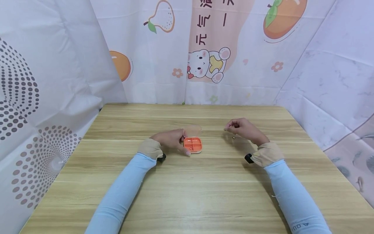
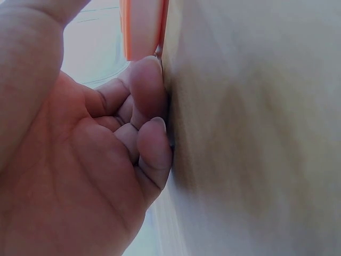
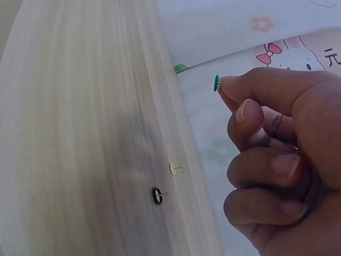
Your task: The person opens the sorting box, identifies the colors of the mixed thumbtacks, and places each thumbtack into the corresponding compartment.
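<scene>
An orange four-compartment box [image 1: 197,141] stands on the table with its clear lid [image 1: 193,130] raised at the back. At its left side, my left hand [image 1: 171,139] holds it, thumb by the front left corner and fingers near the lid. A tiny speck shows in the front left compartment. To the right of the box, my right hand [image 1: 245,129] is raised over the table and pinches a green thumbtack [image 3: 216,83] between thumb and index finger. Below that hand lie a yellow thumbtack [image 3: 172,169] and a black thumbtack [image 3: 156,196], both with their pins pointing up.
A wood-grain table [image 1: 187,191] spreads under both arms. Along its far edge hangs a white curtain [image 1: 157,65] with fruit and cartoon prints. More patterned cloth [image 1: 58,74] hangs at the left, and marbled cloth [image 1: 336,74] at the right.
</scene>
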Available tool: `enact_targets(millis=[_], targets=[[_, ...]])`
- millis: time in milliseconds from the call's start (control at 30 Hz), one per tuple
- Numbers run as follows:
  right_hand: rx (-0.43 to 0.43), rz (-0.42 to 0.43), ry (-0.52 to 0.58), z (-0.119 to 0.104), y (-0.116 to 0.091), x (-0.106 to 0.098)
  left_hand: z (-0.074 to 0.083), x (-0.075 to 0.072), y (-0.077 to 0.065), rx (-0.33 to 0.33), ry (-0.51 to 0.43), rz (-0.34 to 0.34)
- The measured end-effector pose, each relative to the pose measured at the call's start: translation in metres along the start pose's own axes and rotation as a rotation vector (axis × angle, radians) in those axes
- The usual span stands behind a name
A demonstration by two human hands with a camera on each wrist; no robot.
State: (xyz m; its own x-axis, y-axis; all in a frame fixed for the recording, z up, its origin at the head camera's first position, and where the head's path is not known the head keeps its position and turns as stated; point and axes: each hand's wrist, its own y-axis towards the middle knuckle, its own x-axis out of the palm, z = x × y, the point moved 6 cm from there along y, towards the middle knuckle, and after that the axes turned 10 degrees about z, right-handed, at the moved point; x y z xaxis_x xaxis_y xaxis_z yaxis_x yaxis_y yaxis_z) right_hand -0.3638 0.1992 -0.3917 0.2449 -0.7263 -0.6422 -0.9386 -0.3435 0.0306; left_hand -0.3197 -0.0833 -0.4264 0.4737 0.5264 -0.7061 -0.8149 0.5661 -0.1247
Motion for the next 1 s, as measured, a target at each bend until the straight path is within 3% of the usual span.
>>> enact_targets(millis=[1000], targets=[[-0.044,-0.011,-0.002,-0.009,0.002,0.011,0.001,0.001,0.001,0.039,-0.003,-0.004]])
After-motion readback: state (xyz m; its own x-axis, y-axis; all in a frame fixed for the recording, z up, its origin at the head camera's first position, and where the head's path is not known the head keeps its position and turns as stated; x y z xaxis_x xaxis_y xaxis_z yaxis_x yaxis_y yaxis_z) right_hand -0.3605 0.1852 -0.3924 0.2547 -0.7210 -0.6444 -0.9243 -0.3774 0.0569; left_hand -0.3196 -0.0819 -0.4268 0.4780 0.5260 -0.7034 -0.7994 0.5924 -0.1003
